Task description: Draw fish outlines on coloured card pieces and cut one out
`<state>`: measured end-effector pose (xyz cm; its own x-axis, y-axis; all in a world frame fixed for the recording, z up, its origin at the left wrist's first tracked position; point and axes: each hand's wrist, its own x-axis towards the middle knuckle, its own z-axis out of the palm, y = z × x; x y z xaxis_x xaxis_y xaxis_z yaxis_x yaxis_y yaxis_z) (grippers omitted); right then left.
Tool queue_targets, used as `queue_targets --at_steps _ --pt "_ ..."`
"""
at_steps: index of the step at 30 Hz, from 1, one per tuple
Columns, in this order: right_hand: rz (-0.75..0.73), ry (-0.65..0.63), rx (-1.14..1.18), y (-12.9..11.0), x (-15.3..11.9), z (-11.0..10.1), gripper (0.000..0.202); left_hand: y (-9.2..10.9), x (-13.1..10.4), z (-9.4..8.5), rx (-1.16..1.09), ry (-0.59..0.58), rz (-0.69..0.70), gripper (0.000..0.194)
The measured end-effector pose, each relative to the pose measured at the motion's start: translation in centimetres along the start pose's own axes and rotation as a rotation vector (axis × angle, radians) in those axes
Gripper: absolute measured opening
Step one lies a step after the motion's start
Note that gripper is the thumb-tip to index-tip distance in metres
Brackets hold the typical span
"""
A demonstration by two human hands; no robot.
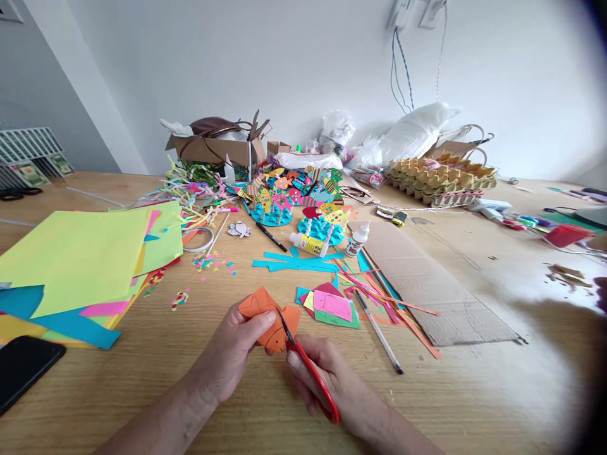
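Observation:
Between thumb and fingers my left hand [244,335] pinches a piece of orange paper [274,336] with a fish drawn on it in dark lines. My right hand [322,373] is closed around red-handled scissors [317,379], their blades lying across the orange paper. Part of the paper is hidden behind my left thumb. Just beyond my hands lies a small stack of coloured paper pieces, with a pink piece [332,306] bearing a fish outline on top. To the right of it rests a pen [379,333] with a black cap.
Coloured paper sheets [76,253] and a black phone [26,370] are at left. A flat cardboard piece [427,284] lies at right, beside paper strips. Glue bottles [308,244] stand or lie near colourful paper fish [284,201] on blue bases. Egg cartons [439,180] sit further back.

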<state>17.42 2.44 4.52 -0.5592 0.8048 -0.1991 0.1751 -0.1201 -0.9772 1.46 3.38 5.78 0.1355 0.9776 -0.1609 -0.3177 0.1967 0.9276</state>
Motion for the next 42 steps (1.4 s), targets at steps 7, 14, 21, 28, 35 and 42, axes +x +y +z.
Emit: queue_targets --at_steps 7,14,21,28,35,42 --pt "0.025 0.005 0.004 -0.11 -0.07 0.1 0.06 0.11 -0.06 0.1 -0.02 -0.007 -0.005 0.028" --pt "0.006 -0.002 -0.007 0.19 -0.15 0.01 0.058 -0.04 0.02 -0.04 -0.026 -0.009 0.005 0.026" --pt "-0.033 -0.015 0.021 0.31 -0.19 -0.04 0.053 0.08 0.0 -0.05 -0.012 0.005 -0.003 0.025" --pt "-0.03 -0.004 0.004 0.22 -0.1 -0.07 0.055 0.21 -0.05 0.09 0.009 -0.009 -0.036 0.026" --pt "-0.025 -0.018 0.005 0.03 -0.22 -0.09 0.056 0.28 -0.03 0.04 0.016 -0.006 -0.04 0.024" --pt "-0.04 -0.024 -0.011 -0.2 -0.25 -0.22 0.056 0.38 0.0 -0.24 0.029 -0.031 -0.055 0.023"
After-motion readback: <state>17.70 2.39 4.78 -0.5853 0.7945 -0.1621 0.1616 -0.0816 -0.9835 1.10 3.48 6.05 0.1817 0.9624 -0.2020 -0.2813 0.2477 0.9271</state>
